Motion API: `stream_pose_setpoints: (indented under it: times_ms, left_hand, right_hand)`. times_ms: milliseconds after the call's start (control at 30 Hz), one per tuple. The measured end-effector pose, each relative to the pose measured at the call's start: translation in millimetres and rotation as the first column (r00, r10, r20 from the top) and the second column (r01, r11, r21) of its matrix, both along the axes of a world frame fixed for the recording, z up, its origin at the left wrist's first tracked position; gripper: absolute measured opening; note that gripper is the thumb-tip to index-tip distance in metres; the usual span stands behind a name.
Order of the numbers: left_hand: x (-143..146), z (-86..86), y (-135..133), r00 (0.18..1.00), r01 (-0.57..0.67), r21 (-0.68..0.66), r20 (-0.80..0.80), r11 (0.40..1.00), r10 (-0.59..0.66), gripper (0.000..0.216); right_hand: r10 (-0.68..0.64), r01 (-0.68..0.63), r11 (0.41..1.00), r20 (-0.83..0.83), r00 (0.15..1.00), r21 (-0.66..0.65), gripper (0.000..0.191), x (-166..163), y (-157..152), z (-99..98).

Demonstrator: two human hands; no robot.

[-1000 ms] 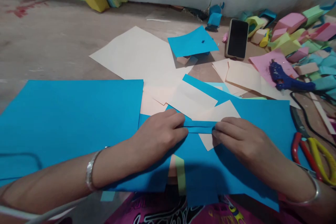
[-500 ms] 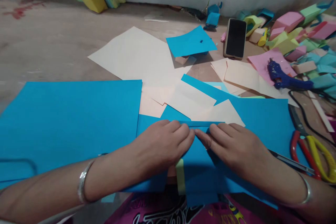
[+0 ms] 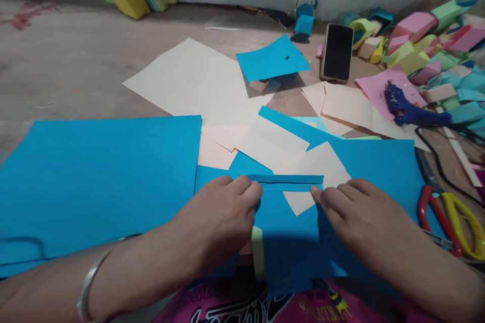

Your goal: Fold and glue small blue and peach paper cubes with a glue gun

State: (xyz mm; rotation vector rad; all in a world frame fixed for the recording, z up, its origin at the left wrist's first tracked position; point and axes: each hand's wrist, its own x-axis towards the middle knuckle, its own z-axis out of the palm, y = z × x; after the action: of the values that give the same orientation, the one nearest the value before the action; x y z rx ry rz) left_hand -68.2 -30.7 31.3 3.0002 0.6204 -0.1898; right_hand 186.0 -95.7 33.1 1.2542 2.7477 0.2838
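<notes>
A narrow strip of blue paper point(image 3: 290, 182), with a fold line along its length, lies crosswise in front of me. My left hand point(image 3: 227, 207) has its fingers closed on the strip's left end. At the other end, my right hand point(image 3: 348, 207) pinches the right tip between thumb and curled fingers. Under the strip are cream paper pieces point(image 3: 301, 203) and blue sheets point(image 3: 291, 242). A large blue sheet point(image 3: 102, 176) lies to the left of my left hand. Scissors with red and yellow handles point(image 3: 450, 222) rest beyond my right wrist.
A blue glue gun point(image 3: 411, 106) with a black cord lies at the right, beside a heap of folded coloured paper shapes point(image 3: 420, 45). A phone point(image 3: 337, 53) leans upright near the wall. A curved blue sheet point(image 3: 273, 59) stands raised over a large cream sheet point(image 3: 182, 75).
My hands have moved apart from the strip's middle: the left slid left, the right slid right to the end. More of the strip and a cream piece beneath now show.
</notes>
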Motion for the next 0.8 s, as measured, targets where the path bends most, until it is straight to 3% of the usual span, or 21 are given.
stream_pose_setpoints:
  times_ms: [133,433,633,800]
  left_hand:
    - [-1,8.0,-1,0.997,-0.034,-0.027,-0.064,0.999,0.032,0.015]
    - [-9,7.4,0,0.995,-0.068,0.026,-0.067,0.997,0.07,0.019]
    - [-15,6.9,2,0.995,-0.096,0.075,-0.011,0.993,0.097,0.013]
    - [-13,16.8,2,0.982,-0.139,0.146,0.147,0.98,0.117,0.034]
  right_hand:
    - [-0.008,0.008,1.0,0.055,0.998,0.0,0.046,0,-5,-2.3]
    - [-0.042,0.044,0.999,0.098,0.994,-0.019,0.05,7,-12,-8.0]
    - [-0.012,0.01,1.0,0.069,0.998,0.03,0.045,9,-7,-8.7]
    - [0.012,-0.015,0.998,0.057,0.998,0.053,0.041,6,-3,-5.4]
